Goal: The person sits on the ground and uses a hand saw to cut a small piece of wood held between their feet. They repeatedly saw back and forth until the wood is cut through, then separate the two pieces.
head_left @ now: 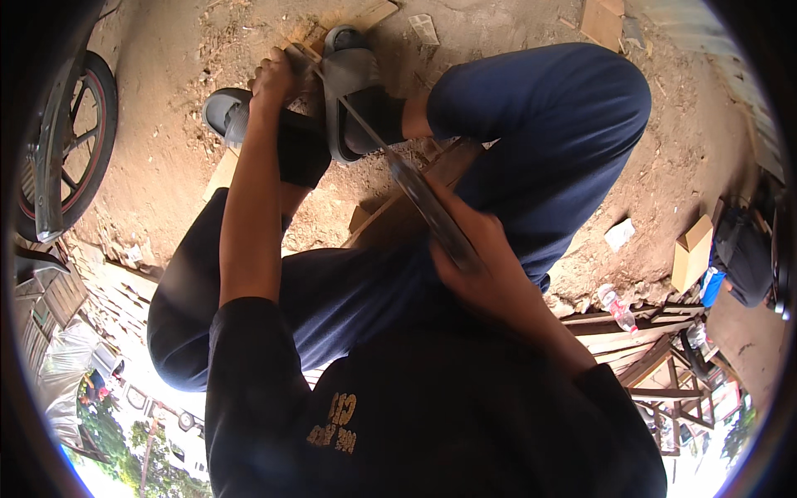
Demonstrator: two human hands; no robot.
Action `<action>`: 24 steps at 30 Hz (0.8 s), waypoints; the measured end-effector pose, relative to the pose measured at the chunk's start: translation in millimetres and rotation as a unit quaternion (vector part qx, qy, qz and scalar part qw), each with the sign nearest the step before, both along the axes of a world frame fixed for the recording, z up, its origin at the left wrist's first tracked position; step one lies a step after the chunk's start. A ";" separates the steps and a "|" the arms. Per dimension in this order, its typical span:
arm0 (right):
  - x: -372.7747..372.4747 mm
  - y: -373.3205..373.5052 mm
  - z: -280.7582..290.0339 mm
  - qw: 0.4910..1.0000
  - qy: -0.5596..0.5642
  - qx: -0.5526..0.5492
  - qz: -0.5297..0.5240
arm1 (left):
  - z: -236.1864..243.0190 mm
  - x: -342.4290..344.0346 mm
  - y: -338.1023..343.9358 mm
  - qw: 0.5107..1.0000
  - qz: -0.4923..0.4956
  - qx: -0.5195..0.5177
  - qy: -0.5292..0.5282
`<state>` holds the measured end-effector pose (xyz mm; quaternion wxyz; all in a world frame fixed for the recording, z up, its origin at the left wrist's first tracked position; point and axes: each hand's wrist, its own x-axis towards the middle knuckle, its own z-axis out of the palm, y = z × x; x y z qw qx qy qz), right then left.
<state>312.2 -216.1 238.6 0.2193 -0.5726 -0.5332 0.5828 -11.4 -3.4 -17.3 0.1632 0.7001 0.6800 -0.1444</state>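
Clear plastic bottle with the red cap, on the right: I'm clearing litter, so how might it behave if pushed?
The bottle is probably light for its size, as no liquid is evident through its clear body. Its rounded shape, seemingly on its side, suggests it could roll, though the wooden slats beside it may stop it.

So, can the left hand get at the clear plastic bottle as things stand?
Probably not: the left hand is out by the sandals, and the right hand, its long tool and the bent right leg lie between it and the clear plastic bottle, off to the right.
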 end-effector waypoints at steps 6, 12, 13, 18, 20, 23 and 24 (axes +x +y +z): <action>-13.4 18.8 1.8 0.997 -0.052 0.046 0.019 | 28.1 15.2 4.8 0.998 0.058 -0.019 -0.031; -10.8 25.4 -15.6 0.999 -0.022 0.034 0.023 | 30.8 20.5 1.1 0.999 0.050 0.006 -0.020; -18.3 45.4 -37.3 0.997 -0.055 0.046 0.036 | 28.9 23.9 5.6 0.999 0.040 -0.002 -0.032; 4.5 6.7 7.0 0.999 -0.017 0.032 -0.006 | -14.8 -8.1 22.0 0.999 0.014 -0.048 0.001; 7.6 -0.6 10.7 0.999 -0.019 0.030 -0.014 | 10.2 6.0 11.6 0.999 0.035 -0.010 -0.008; -19.9 39.5 -23.1 0.996 -0.035 0.067 0.039 | -2.3 8.5 14.4 1.000 0.000 0.009 0.006; -19.8 38.9 -24.1 0.996 -0.044 0.074 0.039 | -12.4 7.0 15.1 0.999 -0.025 0.006 0.019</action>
